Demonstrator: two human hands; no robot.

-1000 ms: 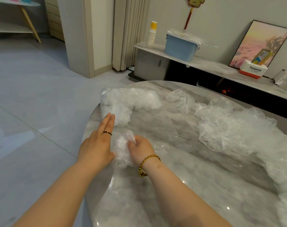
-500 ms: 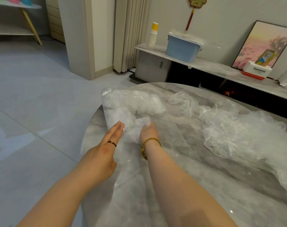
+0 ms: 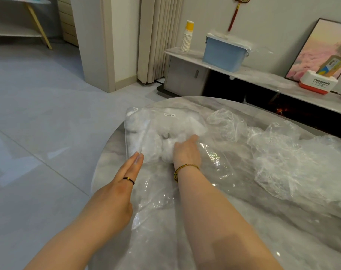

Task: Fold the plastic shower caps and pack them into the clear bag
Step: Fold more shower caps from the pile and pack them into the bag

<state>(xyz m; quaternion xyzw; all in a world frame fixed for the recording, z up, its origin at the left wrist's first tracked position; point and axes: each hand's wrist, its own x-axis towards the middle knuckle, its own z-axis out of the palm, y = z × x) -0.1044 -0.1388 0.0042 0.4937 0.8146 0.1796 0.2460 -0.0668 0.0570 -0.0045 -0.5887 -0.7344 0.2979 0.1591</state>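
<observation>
Moved: the right hand [image 3: 187, 152] has gone deeper into the clear bag [image 3: 161, 195], up against the packed shower caps [image 3: 165, 129].
Right grip: fingers buried in caps; cannot tell if it holds one.
Left grip: left hand [image 3: 122, 184] flat, fingers straight, at the bag's left side.
Around: loose caps [image 3: 282, 152] heaped just beside the bag, on the right.
Edges: the bag lies along the worktop [image 3: 282, 230] rim on the left; there is bare surface near-right.

Passable over the bare table [image 3: 282, 236] right of the right forearm. Blocked far right by a heap of loose shower caps [image 3: 294, 158]. Blocked ahead by the clear bag [image 3: 138, 131], stuffed at its far end. Hemmed left by the left hand [image 3: 123, 182], flat at the bag's edge.
</observation>
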